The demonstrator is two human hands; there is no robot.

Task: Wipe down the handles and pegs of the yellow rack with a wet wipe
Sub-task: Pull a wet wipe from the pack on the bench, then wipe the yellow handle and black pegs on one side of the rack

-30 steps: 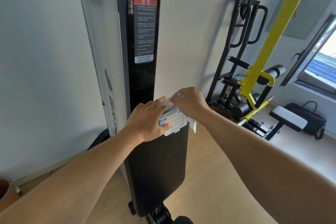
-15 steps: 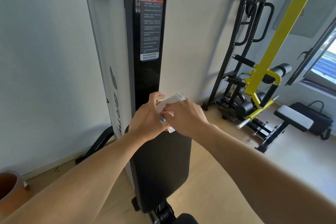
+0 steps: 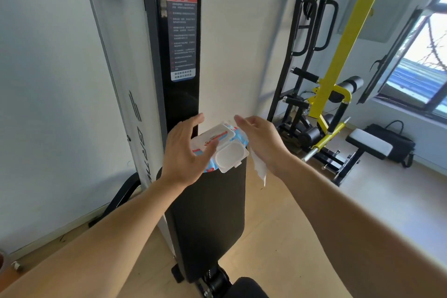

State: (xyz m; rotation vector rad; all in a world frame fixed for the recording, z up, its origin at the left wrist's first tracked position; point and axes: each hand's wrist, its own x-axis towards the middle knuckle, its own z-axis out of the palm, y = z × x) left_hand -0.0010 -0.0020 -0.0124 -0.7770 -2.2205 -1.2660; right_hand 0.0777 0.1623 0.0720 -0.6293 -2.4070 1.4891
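Observation:
A pack of wet wipes (image 3: 214,136) with its white lid (image 3: 231,157) flipped open rests on the top edge of an upright black bench pad (image 3: 208,213). My left hand (image 3: 183,150) hovers at the pack's left side, fingers spread, thumb against the pack. My right hand (image 3: 262,140) is just right of the pack, and a white wet wipe (image 3: 260,169) hangs from under its palm. The yellow rack (image 3: 338,55) stands at the right, well beyond both hands, with a yellow upright, black padded handles and a chrome-tipped peg (image 3: 324,143).
A tall folded black and white machine (image 3: 154,55) leans on the wall behind the pad. A black pull-up frame (image 3: 307,31) stands left of the yellow rack. A small white-padded seat (image 3: 370,145), a black bag (image 3: 396,143) and an open window (image 3: 420,68) are at the right.
My hands were together on the pack; now they have parted. The left hand has opened, and the right hand has drawn away to the right with a wipe hanging from it.

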